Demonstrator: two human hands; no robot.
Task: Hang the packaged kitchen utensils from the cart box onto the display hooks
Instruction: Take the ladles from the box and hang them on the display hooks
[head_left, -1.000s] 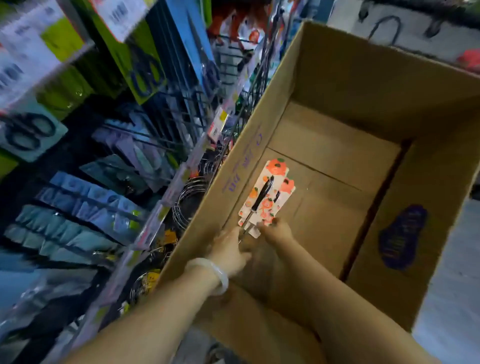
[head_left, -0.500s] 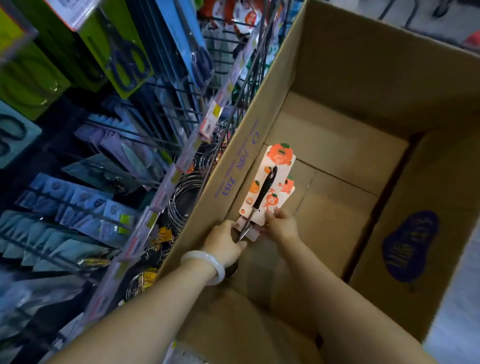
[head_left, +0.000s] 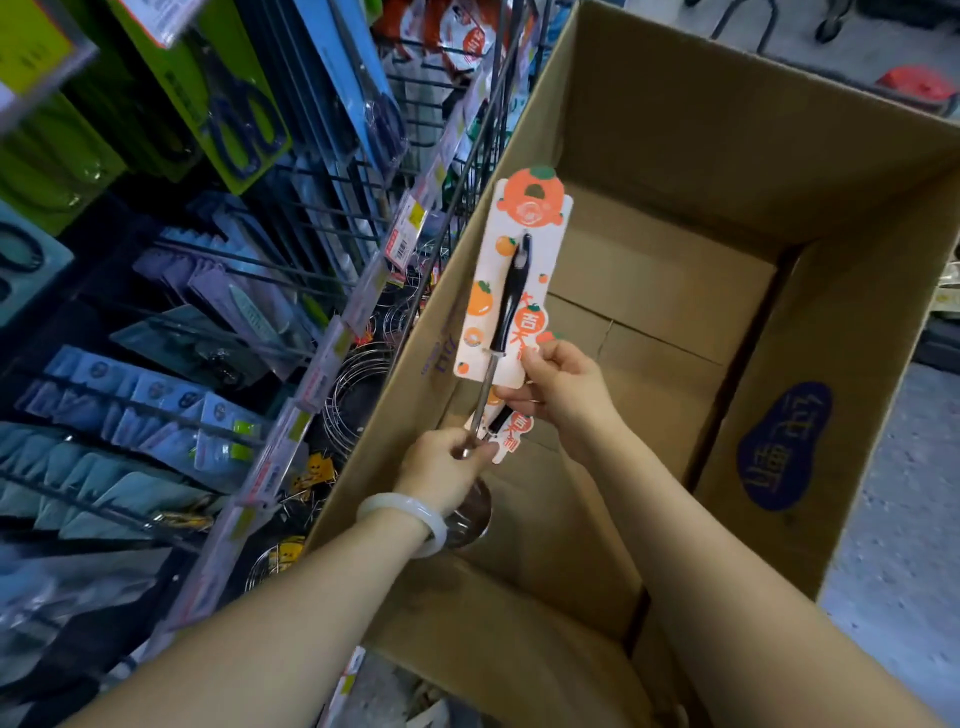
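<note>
A packaged ladle (head_left: 511, 291) with a black handle, a steel shaft and a white card printed with oranges is raised inside the brown cardboard cart box (head_left: 675, 156). My left hand (head_left: 447, 470), wearing a pale bangle, grips the steel shaft just above the shiny bowl (head_left: 470, 517). My right hand (head_left: 558, 389) pinches the lower edge of the card. A second orange-printed card (head_left: 511, 434) shows partly behind my hands. Display hooks (head_left: 249, 260) with carded goods fill the rack to the left.
The rack on the left holds packaged knives and scissors (head_left: 244, 130) on wire hooks, with price tags (head_left: 405, 234) along the shelf rails. Wire steamer racks (head_left: 358, 384) lie on the shelf beside the box wall. Grey floor (head_left: 904, 467) shows at the right.
Both hands have lifted the packaged ladle up from the bottom of the box, and its card now stands higher along the left wall. The view has shifted closer.
</note>
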